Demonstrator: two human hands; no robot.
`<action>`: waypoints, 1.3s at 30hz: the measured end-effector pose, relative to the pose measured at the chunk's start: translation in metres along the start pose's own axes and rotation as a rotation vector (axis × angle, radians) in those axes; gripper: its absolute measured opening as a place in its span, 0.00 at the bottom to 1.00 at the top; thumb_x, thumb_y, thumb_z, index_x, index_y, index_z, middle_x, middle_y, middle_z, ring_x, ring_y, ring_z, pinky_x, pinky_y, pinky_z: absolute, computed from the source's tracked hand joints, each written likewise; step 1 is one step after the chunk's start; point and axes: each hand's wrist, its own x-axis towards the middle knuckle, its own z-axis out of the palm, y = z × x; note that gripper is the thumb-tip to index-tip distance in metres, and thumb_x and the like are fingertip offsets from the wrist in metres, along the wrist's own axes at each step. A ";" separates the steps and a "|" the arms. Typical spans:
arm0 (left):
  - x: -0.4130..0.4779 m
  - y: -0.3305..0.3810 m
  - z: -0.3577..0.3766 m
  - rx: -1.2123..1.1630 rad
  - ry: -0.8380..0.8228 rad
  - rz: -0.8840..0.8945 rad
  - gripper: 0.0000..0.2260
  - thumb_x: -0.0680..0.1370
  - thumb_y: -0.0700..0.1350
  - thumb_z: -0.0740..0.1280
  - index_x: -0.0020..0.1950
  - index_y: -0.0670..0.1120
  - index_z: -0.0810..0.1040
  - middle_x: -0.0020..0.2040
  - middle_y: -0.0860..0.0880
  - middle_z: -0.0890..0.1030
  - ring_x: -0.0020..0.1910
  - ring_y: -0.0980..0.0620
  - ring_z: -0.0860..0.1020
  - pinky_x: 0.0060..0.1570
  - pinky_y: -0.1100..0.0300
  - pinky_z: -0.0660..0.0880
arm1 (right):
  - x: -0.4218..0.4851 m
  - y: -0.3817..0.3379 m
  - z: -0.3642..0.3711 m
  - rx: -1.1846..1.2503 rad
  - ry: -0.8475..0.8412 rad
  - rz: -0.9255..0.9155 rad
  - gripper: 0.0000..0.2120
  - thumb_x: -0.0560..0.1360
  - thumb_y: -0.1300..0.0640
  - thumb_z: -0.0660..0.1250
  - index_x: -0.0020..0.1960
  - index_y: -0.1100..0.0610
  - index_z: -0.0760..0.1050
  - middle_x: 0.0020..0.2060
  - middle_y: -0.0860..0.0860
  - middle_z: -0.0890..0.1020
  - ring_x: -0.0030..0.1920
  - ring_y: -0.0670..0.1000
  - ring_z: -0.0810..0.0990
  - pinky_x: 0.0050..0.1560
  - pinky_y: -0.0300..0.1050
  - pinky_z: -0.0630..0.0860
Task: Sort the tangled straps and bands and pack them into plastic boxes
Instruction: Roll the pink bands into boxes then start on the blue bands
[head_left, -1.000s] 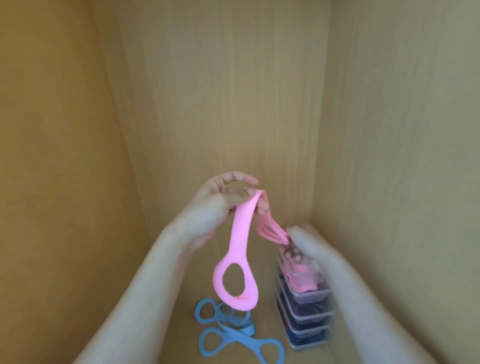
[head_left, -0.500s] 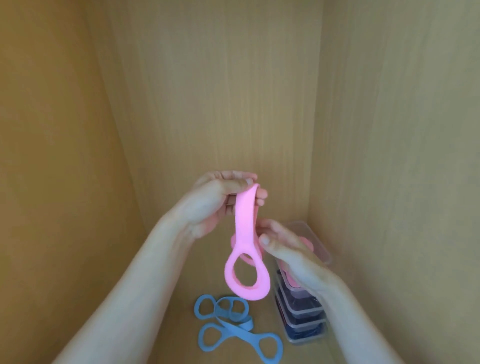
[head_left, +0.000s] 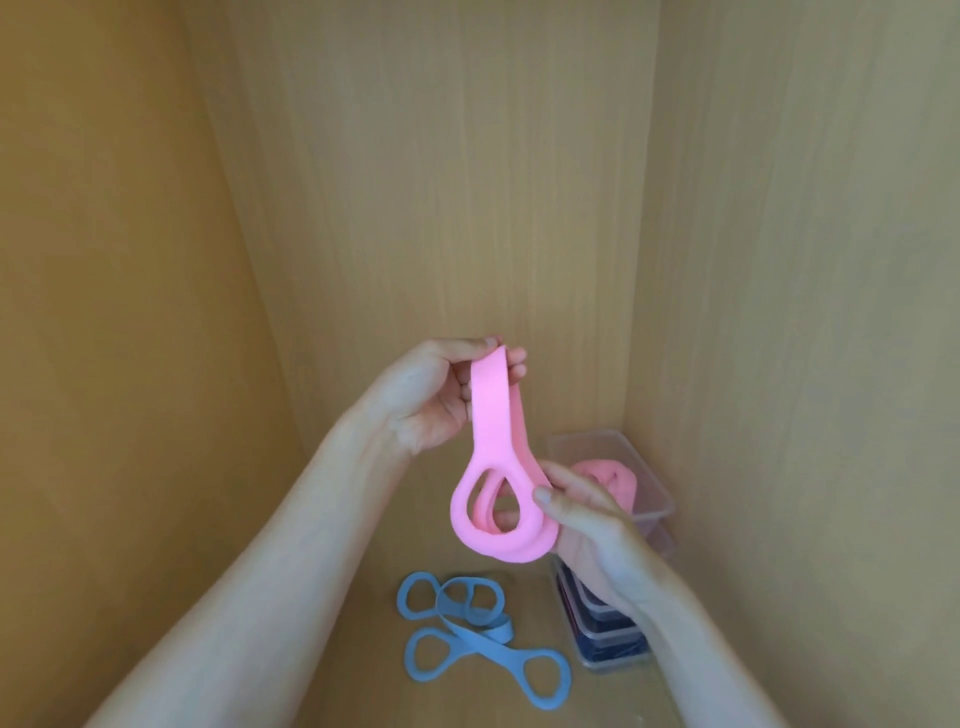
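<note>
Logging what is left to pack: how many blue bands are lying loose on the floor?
2, as far as I can tell. One blue band lies folded at the back; the other stretches across in front of it, overlapping it. More could be hidden under the overlap.

A pink band, folded double, is hung upright with its two end loops overlapped. Two blue bands are laid crossed on the wooden floor. Clear plastic boxes are stacked; more pink material is held in the open top box.
</note>
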 end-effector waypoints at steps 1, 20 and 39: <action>0.001 -0.001 0.001 -0.011 0.017 -0.002 0.04 0.81 0.35 0.63 0.49 0.39 0.77 0.40 0.42 0.86 0.38 0.48 0.85 0.57 0.55 0.78 | 0.000 0.005 -0.001 0.055 0.021 -0.003 0.17 0.75 0.51 0.72 0.63 0.53 0.81 0.56 0.54 0.83 0.57 0.53 0.81 0.59 0.48 0.78; -0.016 -0.002 0.016 0.002 -0.104 0.053 0.03 0.80 0.36 0.64 0.50 0.43 0.77 0.43 0.43 0.87 0.41 0.50 0.86 0.53 0.56 0.78 | -0.002 0.000 0.010 0.186 0.032 -0.115 0.18 0.74 0.64 0.66 0.62 0.57 0.81 0.54 0.53 0.84 0.57 0.51 0.82 0.56 0.43 0.78; 0.019 -0.065 -0.059 0.312 0.043 -0.094 0.14 0.77 0.34 0.58 0.58 0.34 0.78 0.46 0.41 0.83 0.45 0.47 0.82 0.47 0.55 0.82 | -0.025 0.010 0.013 0.164 0.146 0.176 0.14 0.79 0.68 0.62 0.58 0.62 0.83 0.56 0.63 0.84 0.51 0.56 0.85 0.46 0.48 0.81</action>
